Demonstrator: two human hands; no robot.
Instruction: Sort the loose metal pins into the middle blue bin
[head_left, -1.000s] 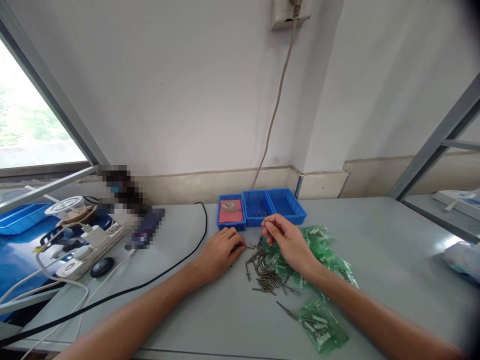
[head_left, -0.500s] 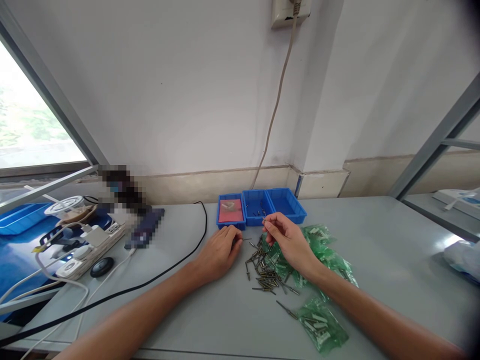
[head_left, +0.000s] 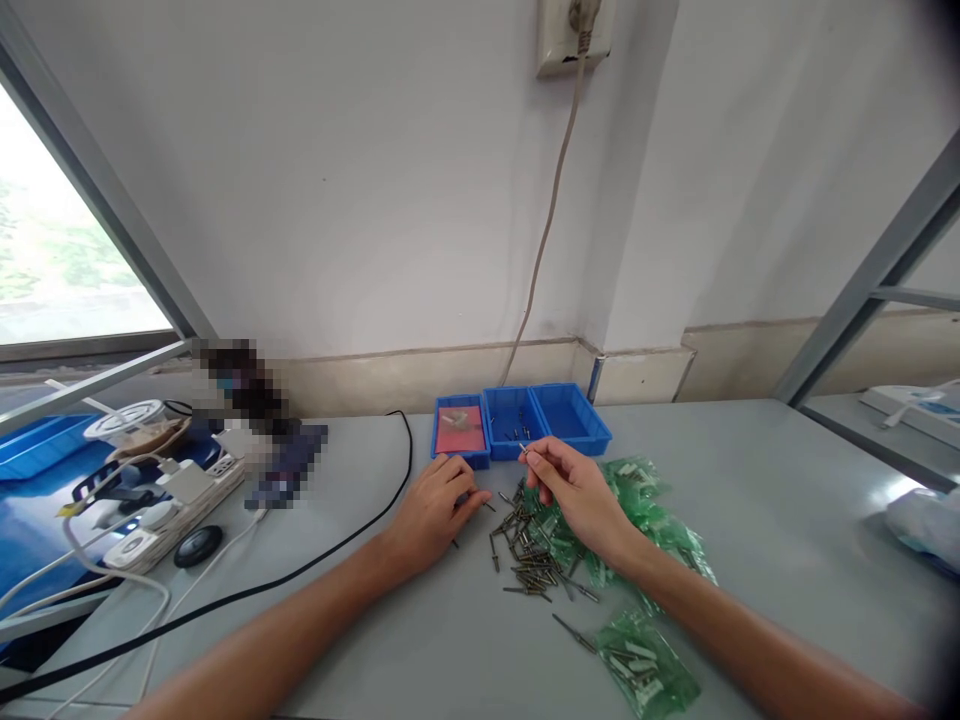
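My right hand (head_left: pixel 574 490) is closed in a pinch on a small metal pin (head_left: pixel 523 449), just in front of the blue bins. Resting on the table to its left, my left hand (head_left: pixel 435 510) has curled fingers. A thin metal pin (head_left: pixel 490 507) pokes out beside its thumb, and the palm hides how it is gripped. Between and below the hands lies a loose pile of metal pins (head_left: pixel 532 570), thin-shanked and partly brassy. Green plastic bags (head_left: pixel 675 530) sit under and beside my right forearm. Another green bag (head_left: pixel 649 670) with pins lies nearer me.
Several small pins lie in the middle blue bin (head_left: pixel 491 425); the left blue bin (head_left: pixel 461 461) holds a red sheet and a small clear bag. A right blue bin (head_left: pixel 574 412) adjoins them. A black cable (head_left: pixel 322 548) crosses the table near a power strip (head_left: pixel 169 510).
My left hand's fingers have loosened and its thumb has spread outward, and the pin near it has shifted. My right hand still pinches its pin, now showing more above the fingertips.
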